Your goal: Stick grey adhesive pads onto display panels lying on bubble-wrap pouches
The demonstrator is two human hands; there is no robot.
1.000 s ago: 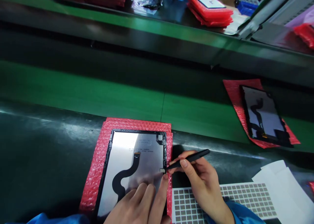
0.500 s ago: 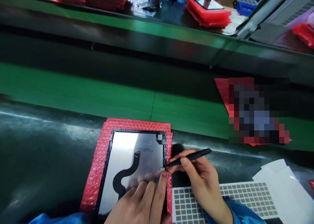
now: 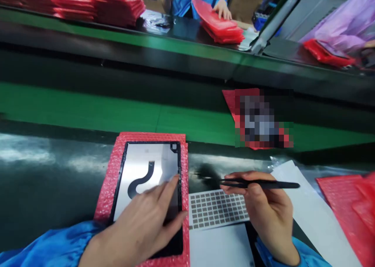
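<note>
A tablet screen panel point(image 3: 137, 153) lies back side up on red bubble wrap point(image 3: 105, 200), a wavy black flex cable point(image 3: 143, 181) across its silver back. My left hand point(image 3: 140, 220) rests flat over the panel's lower part, fingers stretched out, the index fingertip at its right edge. To the right, my right hand point(image 3: 263, 204) grips black tweezers point(image 3: 263, 184), whose tips point left above the dark table. Beneath the tweezers is a sheet of small grey stickers point(image 3: 216, 208), partly covered by my right hand.
White paper sheets point(image 3: 316, 208) and red bubble bags point(image 3: 345, 200) lie at the right. A green conveyor belt point(image 3: 88, 111) runs beyond, carrying a blurred-out item on red wrap point(image 3: 228, 99). Across it, a co-worker's hand point(image 3: 222, 9) touches a red stack point(image 3: 222, 31); more red stacks point(image 3: 114, 5) stand left.
My right hand with the tweezers has moved away from the panel's edge to the right, over the sticker sheet. My left hand stays on the panel. The view has shifted right.
</note>
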